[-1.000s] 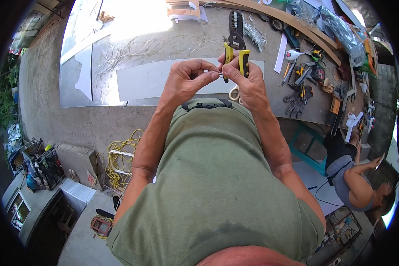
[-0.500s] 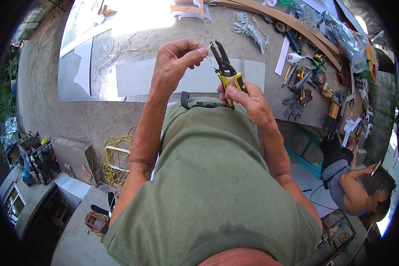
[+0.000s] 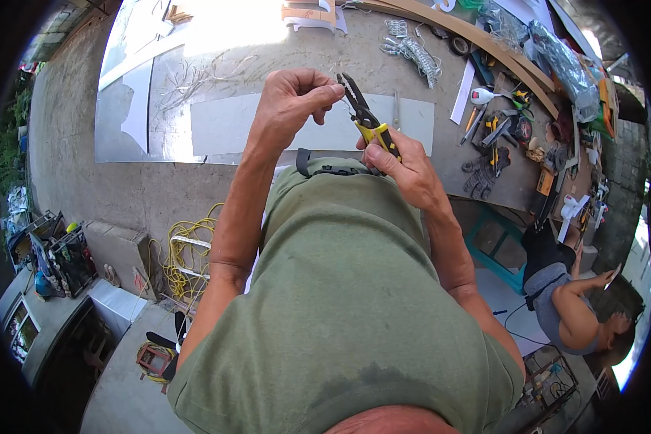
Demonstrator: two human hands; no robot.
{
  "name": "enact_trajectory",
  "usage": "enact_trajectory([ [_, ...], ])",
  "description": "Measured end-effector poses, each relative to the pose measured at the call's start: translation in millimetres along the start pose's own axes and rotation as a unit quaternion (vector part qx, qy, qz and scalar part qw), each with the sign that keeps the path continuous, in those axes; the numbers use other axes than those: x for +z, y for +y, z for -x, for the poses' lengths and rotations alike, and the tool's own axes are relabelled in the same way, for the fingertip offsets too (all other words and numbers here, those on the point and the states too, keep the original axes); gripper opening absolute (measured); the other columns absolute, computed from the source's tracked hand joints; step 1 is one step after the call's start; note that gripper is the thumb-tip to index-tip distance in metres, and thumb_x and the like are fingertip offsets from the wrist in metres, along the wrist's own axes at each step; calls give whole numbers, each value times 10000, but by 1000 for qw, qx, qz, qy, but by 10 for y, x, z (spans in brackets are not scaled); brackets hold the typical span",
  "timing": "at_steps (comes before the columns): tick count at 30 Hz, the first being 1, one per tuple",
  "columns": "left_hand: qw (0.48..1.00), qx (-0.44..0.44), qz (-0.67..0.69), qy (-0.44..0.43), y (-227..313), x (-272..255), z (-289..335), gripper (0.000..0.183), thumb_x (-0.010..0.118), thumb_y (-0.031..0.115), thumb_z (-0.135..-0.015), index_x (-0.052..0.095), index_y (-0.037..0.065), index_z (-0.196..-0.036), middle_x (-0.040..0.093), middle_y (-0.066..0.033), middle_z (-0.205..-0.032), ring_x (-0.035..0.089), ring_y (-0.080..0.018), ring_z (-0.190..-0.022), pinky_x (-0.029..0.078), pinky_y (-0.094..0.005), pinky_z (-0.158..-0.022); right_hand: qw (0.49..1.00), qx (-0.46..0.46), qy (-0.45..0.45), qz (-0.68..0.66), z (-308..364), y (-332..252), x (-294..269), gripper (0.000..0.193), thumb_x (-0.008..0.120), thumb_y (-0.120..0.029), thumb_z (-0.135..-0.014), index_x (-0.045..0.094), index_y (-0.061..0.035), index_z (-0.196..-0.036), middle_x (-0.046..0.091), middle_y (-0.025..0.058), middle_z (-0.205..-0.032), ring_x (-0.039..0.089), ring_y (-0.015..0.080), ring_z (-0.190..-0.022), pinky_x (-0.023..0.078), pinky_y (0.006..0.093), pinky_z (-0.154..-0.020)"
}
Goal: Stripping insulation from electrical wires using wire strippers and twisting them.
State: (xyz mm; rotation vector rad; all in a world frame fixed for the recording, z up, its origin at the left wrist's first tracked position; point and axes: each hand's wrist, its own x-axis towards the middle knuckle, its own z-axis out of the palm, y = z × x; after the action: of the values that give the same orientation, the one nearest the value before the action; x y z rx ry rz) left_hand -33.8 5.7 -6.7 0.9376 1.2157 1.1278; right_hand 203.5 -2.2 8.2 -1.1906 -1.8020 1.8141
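Observation:
My right hand (image 3: 405, 160) is wrapped round the yellow and black handles of wire strippers (image 3: 360, 105). Their dark jaws point up and left, nearly closed. Close by on the left, my left hand (image 3: 296, 103) pinches a thin wire (image 3: 350, 108) between thumb and forefinger, right against the jaws. Most of the wire is hidden by the fingers, and I cannot tell whether the jaws grip it. Both hands are raised in front of my waist, over a pale flat panel (image 3: 228, 130) on the worktable.
Loose pale wires (image 3: 184, 87) lie left on the table; a coiled string of lights (image 3: 416, 58) lies farther back. Right are hand tools (image 3: 495, 130), a grey glove (image 3: 481, 176) and long brown strips (image 3: 484, 40). A person (image 3: 568, 304) sits beyond a teal stool (image 3: 495, 246). Yellow cord (image 3: 188, 253) lies left.
The strippers' jaws and handles have drawn closer together, and the tool has tilted slightly. My left hand has shifted a little to the right, its fingertips nearer the jaws.

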Motion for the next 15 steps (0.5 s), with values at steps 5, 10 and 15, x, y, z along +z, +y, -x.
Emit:
enact_trajectory([
  [5, 1000, 4, 4, 3, -42, -15, 6, 157, 756, 139, -865, 723, -15, -865, 646, -36, -670, 579, -86, -548, 468, -236, -519, 996, -61, 39, 48, 4, -34, 54, 353, 585, -342, -982, 599, 11, -984, 577, 119, -833, 550, 228, -762, 449, 360, -727],
  [10, 1000, 0, 12, 8, -54, -22, 8, 155, 766, 138, -857, 723, -11, -863, 646, -33, -670, 577, -85, -548, 470, -237, -519, 991, -88, 45, 85, -13, -10, 56, 321, 588, -297, -985, 597, 24, -990, 580, 138, -861, 572, 257, -774, 455, 375, -730],
  [15, 1000, -2, 13, 6, -59, -25, 9, 158, 770, 141, -856, 722, -9, -866, 644, -30, -669, 577, -85, -549, 471, -236, -519, 987, -98, 53, 117, -22, 7, 69, 297, 604, -251, -980, 598, 45, -1000, 589, 163, -898, 588, 295, -785, 464, 390, -733],
])
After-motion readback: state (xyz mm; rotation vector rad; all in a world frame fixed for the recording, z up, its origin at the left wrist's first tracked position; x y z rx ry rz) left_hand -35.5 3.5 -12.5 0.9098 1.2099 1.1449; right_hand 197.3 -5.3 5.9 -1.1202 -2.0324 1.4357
